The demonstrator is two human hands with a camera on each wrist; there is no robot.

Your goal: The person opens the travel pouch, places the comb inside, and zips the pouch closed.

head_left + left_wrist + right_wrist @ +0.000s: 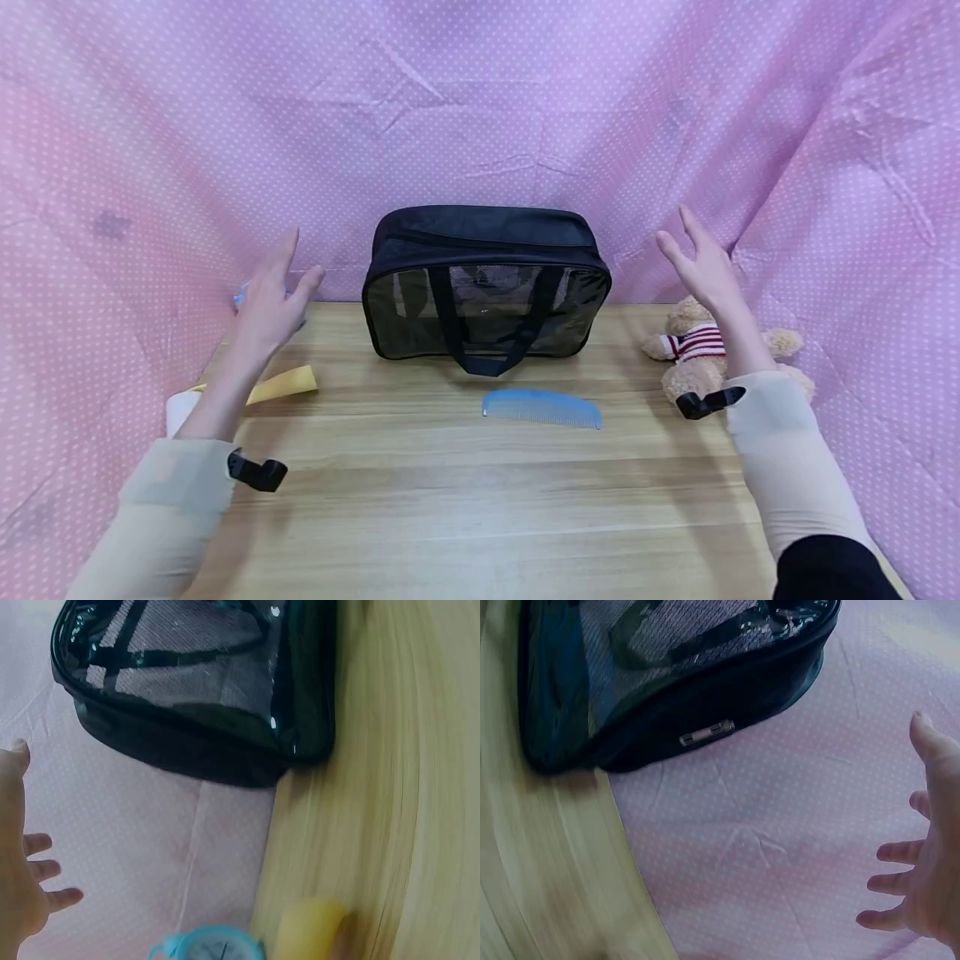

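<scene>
Pink dotted cloth (495, 125) walls a wooden table (480, 508) on three sides. Two hands are raised well apart, left hand (273, 304) and right hand (708, 271), fingers and thumbs spread. Beneath the left hand is one blue clock (217, 946); nearer its forearm, one yellow object (288, 383) and one white object (180, 410). One teddy bear (693, 379) lies under the right wrist. Between the hands stands one black bag (480, 225) with a see-through front; its contents are unclear. One blue comb (543, 406) lies nearer the person. Wood shows between each hand and the bag, which sits by the table's far edge.
</scene>
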